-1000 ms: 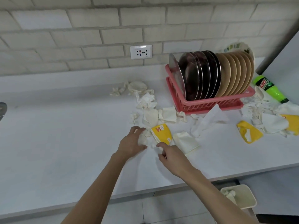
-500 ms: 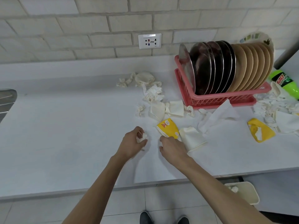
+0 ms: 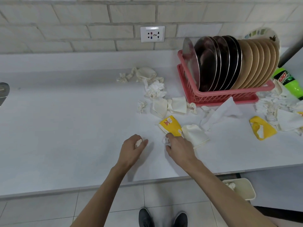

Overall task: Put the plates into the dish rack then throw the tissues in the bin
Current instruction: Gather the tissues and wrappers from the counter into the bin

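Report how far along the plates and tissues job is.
Done: the plates stand in the pink dish rack. In hand: the left hand grips a tissue wad, the right hand pinches a white scrap. Left: many crumpled tissues lie on the counter; the bin on the floor holds a few.

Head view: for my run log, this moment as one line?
plates in dish rack | left hand grips tissue wad | right hand pinches second tissue

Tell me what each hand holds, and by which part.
The left hand grips a tissue wad, fingers curled round all of it. The right hand pinches a second tissue by its near side.
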